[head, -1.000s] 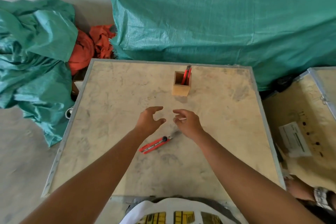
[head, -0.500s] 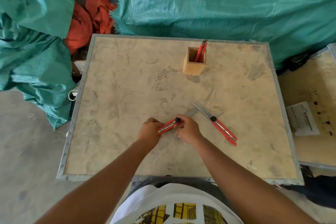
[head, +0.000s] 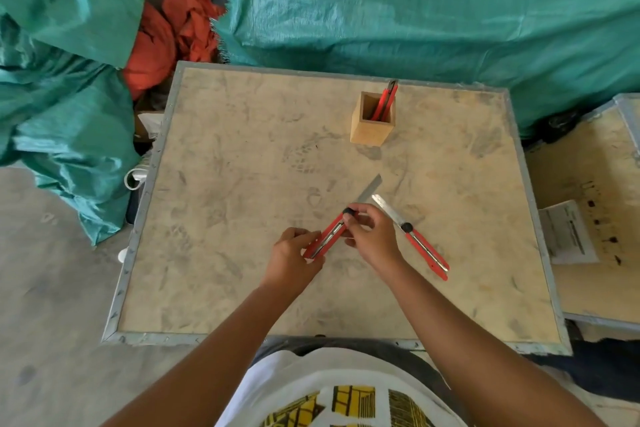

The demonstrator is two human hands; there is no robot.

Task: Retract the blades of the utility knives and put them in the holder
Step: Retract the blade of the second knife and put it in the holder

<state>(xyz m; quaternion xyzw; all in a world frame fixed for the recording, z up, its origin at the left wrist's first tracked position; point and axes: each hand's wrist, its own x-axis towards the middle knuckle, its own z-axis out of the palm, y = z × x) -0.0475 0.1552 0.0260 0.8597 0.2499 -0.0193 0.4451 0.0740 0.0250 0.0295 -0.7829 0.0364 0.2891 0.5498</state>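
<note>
I hold a red utility knife [head: 331,231] just above the table, its long steel blade out and pointing up-right. My left hand [head: 290,257] grips the rear of the handle. My right hand [head: 372,236] pinches the front of it, thumb and finger on the black slider knob. A second red utility knife [head: 424,250] lies on the table right of my right hand, blade out toward the upper left. The wooden holder [head: 370,121] stands at the back of the table with one red knife [head: 385,101] upright inside it.
The work surface is a plywood table [head: 221,204] with a metal rim. Green tarpaulin [head: 415,3] covers bulky things behind and to the left, with orange cloth [head: 166,35] between. A second board with a paper sheet [head: 569,236] lies to the right.
A second ago both hands hovered empty over the knife on the table. They closed on it half a second ago and now hold it lifted, right fingers on the slider.
</note>
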